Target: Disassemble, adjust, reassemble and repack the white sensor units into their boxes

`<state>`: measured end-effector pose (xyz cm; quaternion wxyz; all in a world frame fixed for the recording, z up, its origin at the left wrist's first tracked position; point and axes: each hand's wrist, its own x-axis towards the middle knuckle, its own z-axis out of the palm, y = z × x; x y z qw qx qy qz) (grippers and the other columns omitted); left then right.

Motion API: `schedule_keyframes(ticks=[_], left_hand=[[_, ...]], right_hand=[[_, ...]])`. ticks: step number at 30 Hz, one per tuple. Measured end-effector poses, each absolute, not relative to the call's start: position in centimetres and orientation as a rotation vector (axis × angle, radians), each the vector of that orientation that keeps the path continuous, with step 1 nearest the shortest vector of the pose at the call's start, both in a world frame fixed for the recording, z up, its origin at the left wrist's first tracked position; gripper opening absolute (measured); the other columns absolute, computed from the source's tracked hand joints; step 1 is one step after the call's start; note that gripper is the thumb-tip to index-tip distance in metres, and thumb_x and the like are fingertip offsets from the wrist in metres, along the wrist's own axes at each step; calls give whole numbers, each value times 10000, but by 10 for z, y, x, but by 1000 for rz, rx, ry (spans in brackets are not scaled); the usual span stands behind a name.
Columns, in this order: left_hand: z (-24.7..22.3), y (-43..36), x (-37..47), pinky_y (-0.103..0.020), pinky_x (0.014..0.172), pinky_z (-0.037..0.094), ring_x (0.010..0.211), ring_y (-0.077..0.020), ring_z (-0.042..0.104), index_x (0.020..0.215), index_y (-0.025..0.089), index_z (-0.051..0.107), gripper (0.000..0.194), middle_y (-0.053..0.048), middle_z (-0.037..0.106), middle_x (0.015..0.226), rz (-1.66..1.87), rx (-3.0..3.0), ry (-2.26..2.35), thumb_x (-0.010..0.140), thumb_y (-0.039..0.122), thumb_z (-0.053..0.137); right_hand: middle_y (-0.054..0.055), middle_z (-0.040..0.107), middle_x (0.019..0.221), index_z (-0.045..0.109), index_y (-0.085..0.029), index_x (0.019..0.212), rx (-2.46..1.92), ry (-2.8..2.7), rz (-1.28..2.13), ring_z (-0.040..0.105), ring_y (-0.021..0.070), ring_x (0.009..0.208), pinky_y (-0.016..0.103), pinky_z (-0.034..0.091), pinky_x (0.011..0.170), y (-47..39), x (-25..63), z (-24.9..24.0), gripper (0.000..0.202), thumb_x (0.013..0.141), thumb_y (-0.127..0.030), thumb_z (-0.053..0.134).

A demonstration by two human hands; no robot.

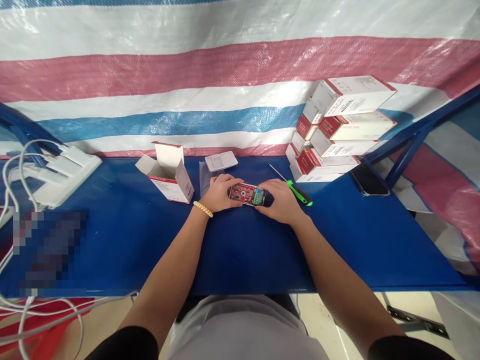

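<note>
Between my two hands is a small opened electronic device (242, 194) with a red circuit board and a greenish cylindrical part, perhaps a battery, at its right end. My left hand (221, 194) grips its left end between thumb and fingers. At the right end, my right hand (281, 201) holds it the same way. Just behind lies a white plastic cover (221, 161), partly over a clear plastic bag (204, 178). A green-and-black screwdriver (299, 193) rests beside my right hand, its shaft pointing away to the left.
An opened white-and-red box (168, 177) stands left of my hands. Several similar boxes (337, 132) are stacked at the back right, with a black phone (369, 177) next to them. A white power strip (67, 175) with cables sits at the left of the blue table (255, 260).
</note>
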<state>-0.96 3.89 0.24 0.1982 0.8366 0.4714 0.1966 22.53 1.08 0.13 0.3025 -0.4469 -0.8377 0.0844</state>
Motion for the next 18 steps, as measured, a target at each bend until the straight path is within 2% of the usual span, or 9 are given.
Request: schedule_keyframes(ticks=[3,5,11,18], left_hand=[[4,40,-10,-472,1033,336,1168,-308,515,1238,239,609,676,-71,592,1189,555,2338,1349,614,393,819],[6,41,-11,-471,1038,324,1171,-307,508,1240,230,609,684,-75,590,1191,544,2347,1361,611,400,817],[10,39,-11,-467,1034,312,1175,-302,502,1261,217,596,688,-83,580,1202,495,2383,1310,634,420,793],[9,41,-12,-468,1044,318,1182,-303,498,1271,232,600,697,-79,578,1201,481,2386,1253,636,431,807]], right_hand=[[117,657,1124,659,-198,1063,-1170,-2187,209,575,314,1077,489,442,966,12,223,-1,392,700,-340,693],[108,649,1100,675,-208,1034,-1203,-2169,221,574,312,1048,502,427,976,13,222,-2,391,676,-358,715],[91,665,1011,693,-192,1013,-1261,-2159,307,593,297,963,465,457,886,14,225,-2,455,620,-407,773],[77,694,943,681,-188,954,-1305,-2194,315,633,285,883,428,453,813,11,226,8,427,602,-405,787]])
